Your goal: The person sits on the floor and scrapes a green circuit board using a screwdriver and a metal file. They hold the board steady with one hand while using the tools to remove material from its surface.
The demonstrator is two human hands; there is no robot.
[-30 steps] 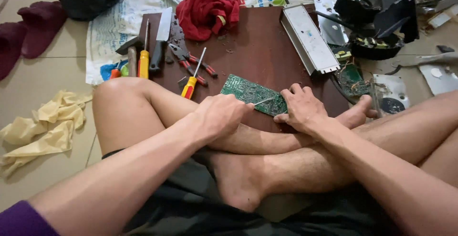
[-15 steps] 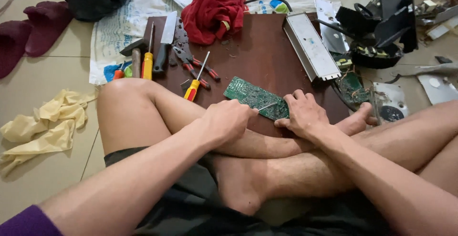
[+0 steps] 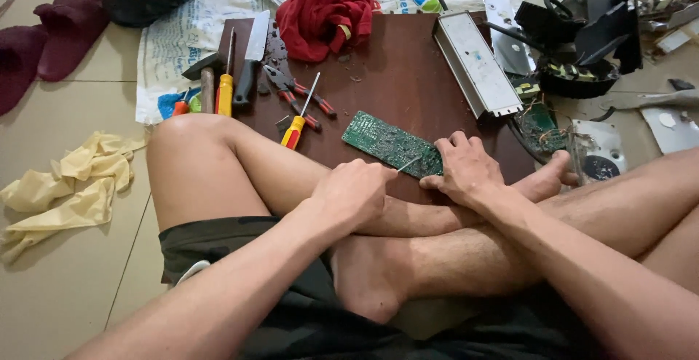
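Person sits cross-legged at dark brown board [image 3: 408,76] on floor. Green circuit board [image 3: 389,141] lies flat near board's front edge, just past shins. Right hand [image 3: 466,171] presses its near end, fingers spread. Left hand [image 3: 353,192] curled tight around thin metal tool [image 3: 409,163] (tip touching circuit board). Yellow-handled screwdriver [image 3: 300,116] and red-handled pliers [image 3: 298,96] lie to left; red cloth [image 3: 328,7] at far edge.

I count two screwdrivers [image 3: 300,116] [image 3: 226,87], one knife [image 3: 252,56], one pair of pliers [image 3: 295,96], one circuit board [image 3: 386,141], two slippers [image 3: 62,32] [image 3: 16,65].
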